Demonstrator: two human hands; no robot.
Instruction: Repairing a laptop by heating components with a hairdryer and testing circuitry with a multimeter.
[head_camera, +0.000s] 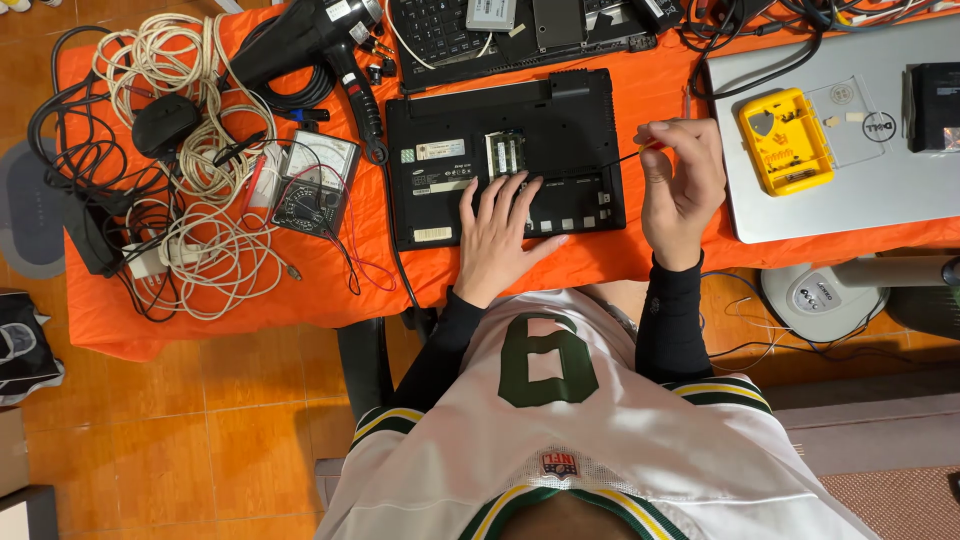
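A black laptop (440, 125) lies upside down on the orange cloth (330, 280), its bottom panel open with green memory modules (505, 153) showing. My left hand (497, 235) rests flat on the laptop's near edge, fingers spread, just below the modules. My right hand (683, 185) hovers at the laptop's right side, pinching a thin screwdriver (640, 150) with a yellow handle; its dark shaft points left toward the laptop's right part.
A silver laptop (800, 190) at right carries a yellow bit case (785, 140) and a black box (935, 105). Tangled cables (200, 230), a multimeter (312, 180), a mouse (165, 125) and a black heat gun (310, 40) lie at left. Another opened laptop (450, 35) sits behind.
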